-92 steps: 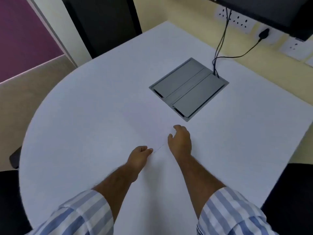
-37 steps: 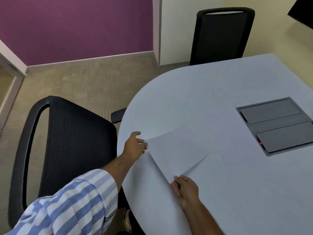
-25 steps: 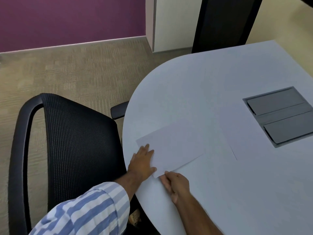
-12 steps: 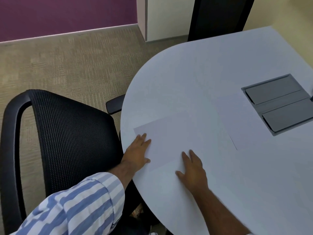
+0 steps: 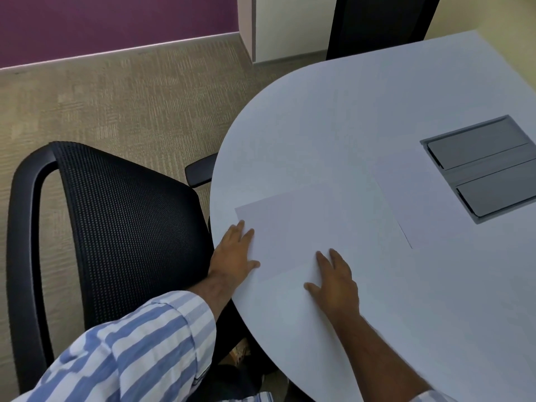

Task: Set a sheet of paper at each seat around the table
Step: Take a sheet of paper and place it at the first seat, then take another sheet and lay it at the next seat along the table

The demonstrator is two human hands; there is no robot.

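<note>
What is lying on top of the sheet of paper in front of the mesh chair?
Fingertips of the left hand and right hand rest on the sheet. Nothing else shows; the table beneath is covered.

The table (image 5: 362, 117) has a smooth, matt pale top, and beside its left edge stands a chair (image 5: 121, 227) with a black woven mesh back in a glossy plastic frame. On the table's right part sits a grey panel (image 5: 481, 166) that looks like brushed metal, and under the table lies rough beige carpet (image 5: 116, 105).

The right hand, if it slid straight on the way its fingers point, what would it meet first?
The right hand lies flat, fingers aimed up-left across the sheet of paper. Beyond that lies only bare table, so the way looks free up to the far edge.
</note>
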